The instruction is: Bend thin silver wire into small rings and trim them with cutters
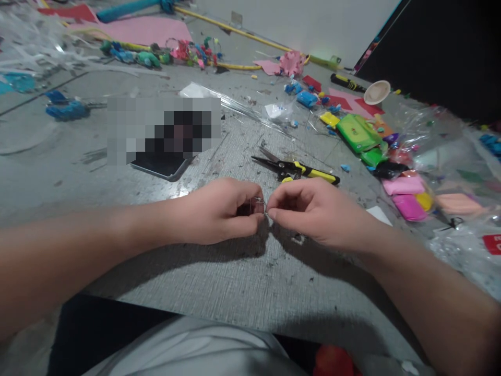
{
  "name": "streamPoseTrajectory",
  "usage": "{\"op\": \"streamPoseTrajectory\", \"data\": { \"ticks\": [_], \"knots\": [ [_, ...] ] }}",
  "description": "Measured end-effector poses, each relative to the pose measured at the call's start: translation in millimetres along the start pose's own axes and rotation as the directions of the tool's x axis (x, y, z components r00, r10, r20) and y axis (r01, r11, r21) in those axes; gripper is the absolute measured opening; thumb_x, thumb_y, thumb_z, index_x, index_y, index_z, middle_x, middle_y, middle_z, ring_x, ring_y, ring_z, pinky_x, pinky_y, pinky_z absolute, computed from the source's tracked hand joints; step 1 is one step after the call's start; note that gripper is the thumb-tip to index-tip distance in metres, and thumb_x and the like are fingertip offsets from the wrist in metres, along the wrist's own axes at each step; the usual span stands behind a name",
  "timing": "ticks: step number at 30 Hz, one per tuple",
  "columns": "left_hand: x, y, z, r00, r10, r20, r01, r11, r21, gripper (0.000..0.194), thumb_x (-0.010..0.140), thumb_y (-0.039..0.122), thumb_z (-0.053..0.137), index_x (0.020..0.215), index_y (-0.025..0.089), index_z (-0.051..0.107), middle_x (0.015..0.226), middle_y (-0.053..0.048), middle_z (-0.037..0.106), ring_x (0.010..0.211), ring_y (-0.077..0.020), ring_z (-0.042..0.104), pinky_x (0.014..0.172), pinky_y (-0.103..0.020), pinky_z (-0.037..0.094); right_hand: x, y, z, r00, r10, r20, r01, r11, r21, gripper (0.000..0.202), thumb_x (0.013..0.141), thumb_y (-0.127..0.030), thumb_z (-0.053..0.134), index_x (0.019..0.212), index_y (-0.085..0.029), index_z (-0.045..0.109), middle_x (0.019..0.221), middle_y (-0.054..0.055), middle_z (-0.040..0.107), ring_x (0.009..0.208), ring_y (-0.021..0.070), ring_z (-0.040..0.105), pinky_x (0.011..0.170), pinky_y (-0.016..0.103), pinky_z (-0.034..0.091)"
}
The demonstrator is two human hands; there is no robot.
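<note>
Left hand [219, 211] and right hand [324, 211] pinch wire [265, 210] at fingertips, above table [235, 284], near pliers [319, 174] — looks light, thin, probably bendable, easily kinked — best gripped near ends.

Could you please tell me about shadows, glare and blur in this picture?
Head view: shadows below the left hand and right hand; glare on the table near the phone, which blocky pixels partly cover; white strips at upper left look blurred.

Phone [160, 166]: upper part obscured by pixelation. Wire piece [258, 200] between the fingertips: partly hidden by fingers (shape unresolved). Both forearms cropped.
</note>
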State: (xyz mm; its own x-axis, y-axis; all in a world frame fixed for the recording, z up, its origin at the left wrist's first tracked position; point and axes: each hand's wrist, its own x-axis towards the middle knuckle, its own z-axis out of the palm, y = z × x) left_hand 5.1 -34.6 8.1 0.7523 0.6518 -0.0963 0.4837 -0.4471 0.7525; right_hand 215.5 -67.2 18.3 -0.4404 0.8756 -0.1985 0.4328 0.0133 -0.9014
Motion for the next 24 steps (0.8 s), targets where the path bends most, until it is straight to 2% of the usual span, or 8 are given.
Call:
{"op": "streamPoseTrajectory", "data": {
  "ticks": [11,17,20,24],
  "knots": [
    [-2,-7,-0.8,0.999,0.02,0.043,-0.008,0.966,-0.257,0.013,0.081,0.015,0.062,0.073,0.018,0.051,0.058,0.008,0.046,0.05,-0.0053,0.04,0.045,-0.016,0.031,-1,0,-3,0.993,-0.121,0.019,0.121,0.993,-0.012,0.005,0.086,-0.02,0.068,0.082,-0.016,0.067,0.07,-0.002,0.062,0.06,0.0099,0.052,0.056,0.024,0.04],
    [-8,6,8.0,0.98,0.103,0.173,-0.02,0.904,-0.427,0.009,0.083,0.016,0.059,0.078,0.018,0.052,0.065,0.007,0.049,0.056,-0.0061,0.044,0.051,-0.016,0.038,6,12,5,0.981,-0.193,-0.036,0.195,0.978,0.076,0.005,0.084,-0.018,0.07,0.088,-0.015,0.067,0.083,0.002,0.07,0.075,0.0141,0.064,0.066,0.026,0.05],
    [-8,6,7.1,0.983,0.116,0.14,-0.053,0.919,-0.392,0.011,0.084,0.018,0.059,0.077,0.019,0.051,0.064,0.007,0.049,0.056,-0.0064,0.044,0.052,-0.017,0.037,12,18,3,0.979,-0.179,-0.098,0.19,0.976,0.111,0.011,0.082,-0.021,0.073,0.09,-0.016,0.067,0.082,0.002,0.07,0.073,0.014,0.065,0.065,0.026,0.051],
    [-2,-3,-3.5,0.999,0.047,-0.015,-0.049,0.981,-0.19,0.013,0.084,0.02,0.06,0.076,0.018,0.051,0.061,0.007,0.05,0.054,-0.0066,0.044,0.051,-0.018,0.035,17,24,-1,0.965,-0.027,-0.261,0.094,0.964,0.248,0.013,0.085,-0.029,0.07,0.086,-0.017,0.065,0.07,-0.001,0.065,0.058,0.0114,0.059,0.052,0.024,0.047]
  ]
}}
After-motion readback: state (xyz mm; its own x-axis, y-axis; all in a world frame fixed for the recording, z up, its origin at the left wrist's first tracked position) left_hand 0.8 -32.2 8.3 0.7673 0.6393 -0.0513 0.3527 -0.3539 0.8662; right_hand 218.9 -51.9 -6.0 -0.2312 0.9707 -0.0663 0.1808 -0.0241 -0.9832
